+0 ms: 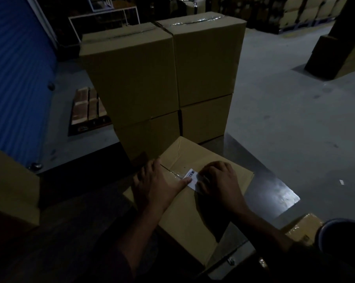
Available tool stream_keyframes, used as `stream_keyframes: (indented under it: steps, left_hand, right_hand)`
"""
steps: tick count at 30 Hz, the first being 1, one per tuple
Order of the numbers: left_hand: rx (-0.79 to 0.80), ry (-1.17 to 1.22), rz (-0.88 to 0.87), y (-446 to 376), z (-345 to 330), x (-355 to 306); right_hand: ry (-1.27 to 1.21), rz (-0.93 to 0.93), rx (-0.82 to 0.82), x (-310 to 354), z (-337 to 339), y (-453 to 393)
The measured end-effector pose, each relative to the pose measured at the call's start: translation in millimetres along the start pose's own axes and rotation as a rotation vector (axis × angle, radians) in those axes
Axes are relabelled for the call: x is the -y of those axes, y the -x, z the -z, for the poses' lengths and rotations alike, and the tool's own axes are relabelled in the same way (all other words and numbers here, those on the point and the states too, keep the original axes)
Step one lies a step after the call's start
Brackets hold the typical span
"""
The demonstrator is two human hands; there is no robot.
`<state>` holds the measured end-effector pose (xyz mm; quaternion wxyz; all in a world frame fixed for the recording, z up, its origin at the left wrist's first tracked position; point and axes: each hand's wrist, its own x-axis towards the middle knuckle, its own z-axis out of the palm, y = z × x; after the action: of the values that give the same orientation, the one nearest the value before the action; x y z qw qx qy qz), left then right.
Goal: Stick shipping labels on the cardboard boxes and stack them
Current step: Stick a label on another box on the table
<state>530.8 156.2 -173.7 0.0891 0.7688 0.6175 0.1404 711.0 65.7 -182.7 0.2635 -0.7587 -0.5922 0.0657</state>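
Shiny metal bench (260, 180) fills lower-centre to right of frame, w/ a bright glare patch at right. On it: closed cardboard box (195, 211) at centre-bottom; behind it, at centre, two box stacks (172, 78) side by side, each two high, touching. Taped box (303, 227) at lower right, partly hidden. Grey concrete floor (295, 99) beyond: wooden pallet (88, 109) at left-centre, dark box pile (334, 56) at upper right, small white scrap (341, 182) at right.
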Motion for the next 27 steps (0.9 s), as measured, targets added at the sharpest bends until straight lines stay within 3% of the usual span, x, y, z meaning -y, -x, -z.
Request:
stream_keyframes:
  steps: [4, 8, 13, 19, 27]
  left_hand:
    - [0.005, 0.007, -0.003, -1.0, 0.1, -0.5]
    - [0.001, 0.019, -0.007, -1.3, -2.1, 1.5]
    - [0.01, 0.028, 0.039, -2.2, -2.4, 4.8]
    - [0.093, 0.009, 0.202, 1.2, 4.0, 31.7]
    - [0.04, 0.105, 0.053, 0.4, 2.4, 5.2]
  right_hand:
    - [-0.097, -0.113, -0.108, 10.4, 4.6, 17.5]
    - [-0.022, -0.163, -0.212, 19.5, 5.8, 46.8]
    - [0.016, -0.11, -0.162, 15.2, 3.6, 42.9]
    - [0.001, 0.103, 0.075, 3.8, 18.8, 5.6]
    - [0.063, 0.076, 0.026, 16.8, 13.6, 8.9]
